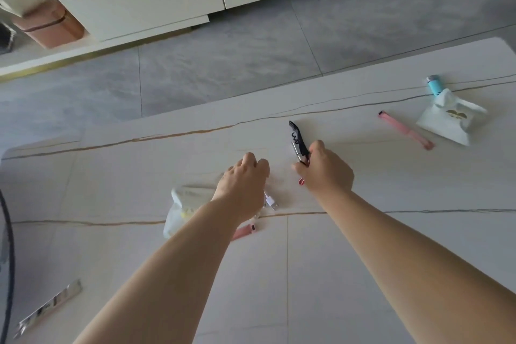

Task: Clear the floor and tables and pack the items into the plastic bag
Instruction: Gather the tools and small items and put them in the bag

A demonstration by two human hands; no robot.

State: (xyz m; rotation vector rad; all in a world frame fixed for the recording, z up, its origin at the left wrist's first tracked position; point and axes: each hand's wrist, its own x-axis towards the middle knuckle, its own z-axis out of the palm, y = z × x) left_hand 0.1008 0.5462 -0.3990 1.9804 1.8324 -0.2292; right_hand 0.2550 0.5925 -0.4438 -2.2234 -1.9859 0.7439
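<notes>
The long white stone-look table [363, 260] with thin gold veins fills the lower two thirds of the frame, and much still lies loose on it, so by my reading the clearing is at an early stage. The clear plastic bag [181, 212], left of centre under the left forearm, holds something pale and yellowish. At the right edge lie a white crumpled pouch [449, 123], a pink pen [405, 130] beside it, and a blue lighter [433, 86] above. A shiny flat metal tool [50, 307] waits at lower left. The left hand [245, 179], fingers curled, seems to grip the bag's mouth. The right hand [324, 170] is clamped on a black corkscrew [298, 142], not yet bagged.
</notes>
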